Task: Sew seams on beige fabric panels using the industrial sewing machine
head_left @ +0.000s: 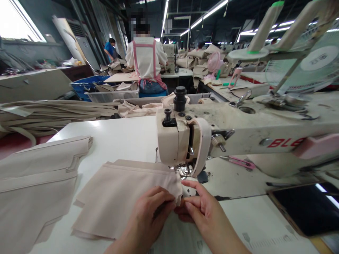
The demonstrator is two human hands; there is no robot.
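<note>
A beige fabric panel (124, 190) in layers lies on the white table, its right edge close to the needle and presser foot (185, 170) of the sewing machine (176, 141). With bent fingers, my left hand (150, 211) pinches the panel near its lower right corner. At that same corner, my right hand (200, 208) has thumb and fingers closed against the fabric edge, the index finger stretched toward the presser foot. What lies between the right fingertips is partly hidden. More beige panels (39, 183) lie stacked on the left of the table.
Pink thread snips (241, 162) lie behind the machine's needle area, and a dark-screened tablet (308, 206) is at the right. Beige strips (58, 114) are piled back left. Thread cones (265, 30) stand above the machine. A co-worker (144, 60) sits ahead, back turned.
</note>
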